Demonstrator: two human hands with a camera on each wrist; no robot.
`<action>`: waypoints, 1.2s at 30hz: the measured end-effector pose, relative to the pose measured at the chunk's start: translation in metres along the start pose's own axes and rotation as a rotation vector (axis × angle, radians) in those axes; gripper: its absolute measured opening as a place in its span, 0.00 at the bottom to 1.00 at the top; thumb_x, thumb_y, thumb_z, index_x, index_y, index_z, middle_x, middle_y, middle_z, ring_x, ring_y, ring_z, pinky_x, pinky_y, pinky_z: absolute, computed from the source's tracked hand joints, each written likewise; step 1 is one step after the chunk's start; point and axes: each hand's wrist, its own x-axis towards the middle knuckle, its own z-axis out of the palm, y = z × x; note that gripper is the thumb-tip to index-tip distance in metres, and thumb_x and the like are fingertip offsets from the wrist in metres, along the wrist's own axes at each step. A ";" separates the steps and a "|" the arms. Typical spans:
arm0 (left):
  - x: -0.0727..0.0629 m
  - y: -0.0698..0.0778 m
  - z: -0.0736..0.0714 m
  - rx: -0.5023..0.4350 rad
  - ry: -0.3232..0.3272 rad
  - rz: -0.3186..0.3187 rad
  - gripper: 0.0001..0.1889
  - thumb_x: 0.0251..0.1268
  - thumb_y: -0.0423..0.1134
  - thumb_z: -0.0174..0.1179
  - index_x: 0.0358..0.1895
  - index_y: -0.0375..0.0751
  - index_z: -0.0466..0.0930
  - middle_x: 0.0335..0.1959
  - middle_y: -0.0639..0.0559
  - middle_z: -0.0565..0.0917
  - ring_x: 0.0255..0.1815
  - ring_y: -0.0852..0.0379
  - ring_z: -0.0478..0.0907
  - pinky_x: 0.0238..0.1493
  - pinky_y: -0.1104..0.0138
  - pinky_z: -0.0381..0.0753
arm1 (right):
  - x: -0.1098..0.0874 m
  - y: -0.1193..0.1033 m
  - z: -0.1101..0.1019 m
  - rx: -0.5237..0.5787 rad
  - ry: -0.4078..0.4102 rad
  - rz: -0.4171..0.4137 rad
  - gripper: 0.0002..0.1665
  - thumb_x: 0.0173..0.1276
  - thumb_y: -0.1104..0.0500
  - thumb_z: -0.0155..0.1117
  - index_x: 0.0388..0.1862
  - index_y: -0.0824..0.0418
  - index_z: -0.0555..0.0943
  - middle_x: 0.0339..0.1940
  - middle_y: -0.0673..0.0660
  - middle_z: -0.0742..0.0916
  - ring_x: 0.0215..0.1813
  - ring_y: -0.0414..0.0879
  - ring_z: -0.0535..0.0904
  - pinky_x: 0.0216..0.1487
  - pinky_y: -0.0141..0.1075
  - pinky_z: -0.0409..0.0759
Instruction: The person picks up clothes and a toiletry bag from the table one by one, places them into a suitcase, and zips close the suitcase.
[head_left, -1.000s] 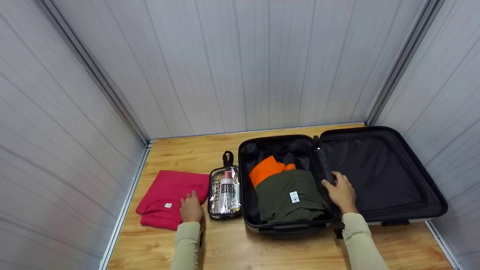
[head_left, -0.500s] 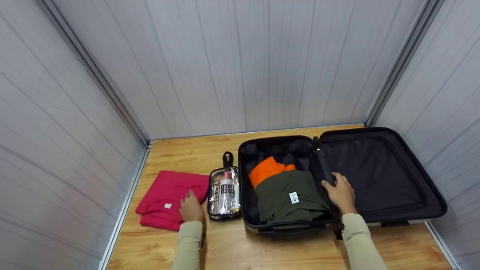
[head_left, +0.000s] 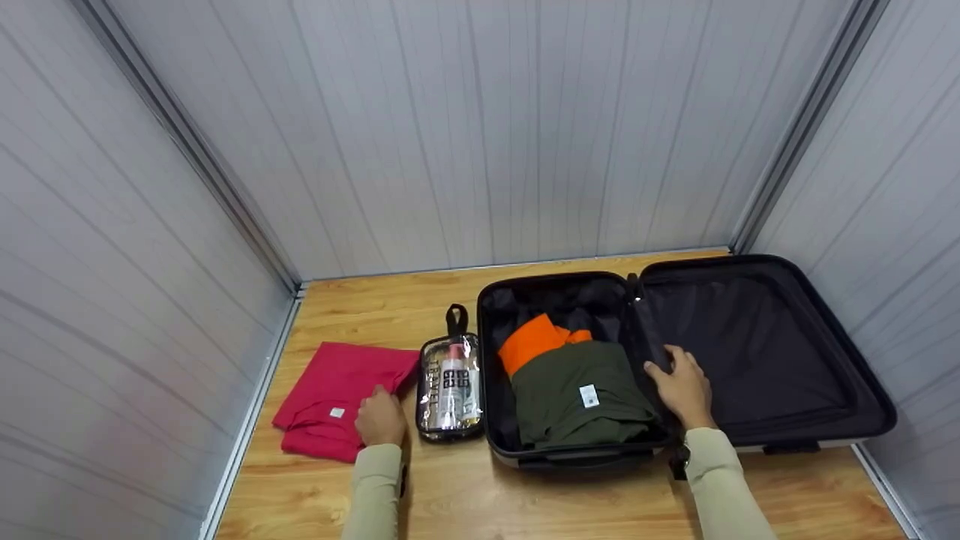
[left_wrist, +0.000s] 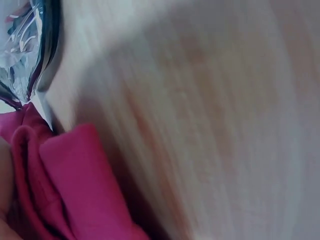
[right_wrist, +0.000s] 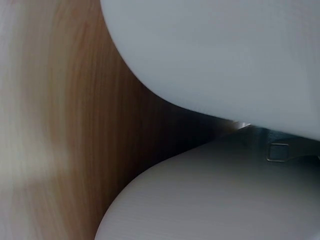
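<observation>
A folded pink-red shirt (head_left: pixel 330 375) with a small white label lies on the floor at the left. My left hand (head_left: pixel 381 418) grips its right edge, fingers bent; in the left wrist view the shirt (left_wrist: pixel 90 185) shows bunched layers beside a sliver of the hand (left_wrist: pixel 4 180). An open black-lined suitcase (head_left: pixel 750 352) stands at the right. My right hand (head_left: pixel 682 386) grips the rim between its two halves, thumb on the left side. Inside the left half, a dark green folded shirt (head_left: pixel 562 397) partly covers an orange garment (head_left: pixel 534 341).
A clear travel pouch (head_left: pixel 431 397) with black trim and bottles inside stands between the shirt and the suitcase. Pale panel walls (head_left: pixel 510 135) enclose the wooden floor (head_left: pixel 450 495). In the right wrist view, the suitcase's light outer shells (right_wrist: pixel 215 50) meet near a metal buckle (right_wrist: pixel 278 152).
My left hand has shifted slightly at the shirt's edge and its fingers have drawn in. The right hand stays on the suitcase rim. The other things lie as before.
</observation>
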 end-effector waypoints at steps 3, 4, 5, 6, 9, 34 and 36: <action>0.001 0.000 0.000 -0.005 -0.006 0.000 0.12 0.71 0.37 0.56 0.42 0.28 0.80 0.36 0.23 0.84 0.40 0.25 0.84 0.38 0.35 0.82 | 0.000 0.000 0.000 -0.004 -0.002 0.000 0.40 0.76 0.44 0.60 0.77 0.64 0.66 0.61 0.71 0.78 0.60 0.68 0.77 0.60 0.63 0.72; 0.001 0.000 0.000 -0.006 -0.008 -0.001 0.12 0.71 0.37 0.56 0.41 0.28 0.80 0.36 0.23 0.84 0.39 0.25 0.84 0.37 0.35 0.82 | 0.000 0.000 0.000 -0.004 -0.004 0.001 0.40 0.76 0.44 0.60 0.77 0.64 0.65 0.61 0.71 0.78 0.60 0.68 0.77 0.60 0.63 0.72; 0.001 0.000 0.000 -0.005 -0.010 0.001 0.12 0.71 0.37 0.55 0.41 0.28 0.80 0.36 0.23 0.84 0.39 0.25 0.84 0.37 0.35 0.82 | 0.000 0.000 0.000 -0.003 -0.006 0.002 0.40 0.76 0.43 0.59 0.77 0.64 0.65 0.61 0.71 0.78 0.60 0.68 0.77 0.60 0.63 0.72; 0.001 0.000 0.000 -0.005 -0.011 0.003 0.12 0.71 0.37 0.55 0.40 0.27 0.80 0.36 0.23 0.84 0.39 0.26 0.85 0.37 0.36 0.82 | 0.000 0.001 0.000 -0.003 -0.006 0.004 0.40 0.76 0.43 0.59 0.77 0.64 0.65 0.61 0.71 0.78 0.60 0.68 0.77 0.59 0.63 0.72; 0.002 -0.001 0.000 -0.001 -0.017 0.006 0.13 0.71 0.37 0.53 0.37 0.27 0.80 0.35 0.23 0.85 0.38 0.26 0.85 0.36 0.36 0.82 | 0.000 0.001 0.000 -0.001 -0.007 0.007 0.40 0.76 0.43 0.59 0.77 0.64 0.65 0.61 0.71 0.78 0.60 0.68 0.77 0.59 0.63 0.73; 0.001 -0.005 -0.002 -0.042 -0.039 -0.036 0.15 0.72 0.37 0.47 0.39 0.28 0.79 0.36 0.23 0.85 0.37 0.24 0.85 0.34 0.35 0.81 | -0.001 -0.001 0.000 -0.006 -0.002 0.008 0.39 0.76 0.45 0.60 0.77 0.64 0.65 0.63 0.72 0.78 0.61 0.69 0.77 0.60 0.63 0.72; 0.001 -0.005 -0.002 -0.043 -0.040 -0.040 0.15 0.73 0.37 0.46 0.40 0.28 0.79 0.36 0.22 0.85 0.37 0.24 0.85 0.34 0.35 0.81 | 0.000 -0.001 0.001 -0.009 0.002 0.011 0.39 0.76 0.45 0.60 0.77 0.64 0.66 0.62 0.71 0.79 0.59 0.68 0.78 0.59 0.63 0.73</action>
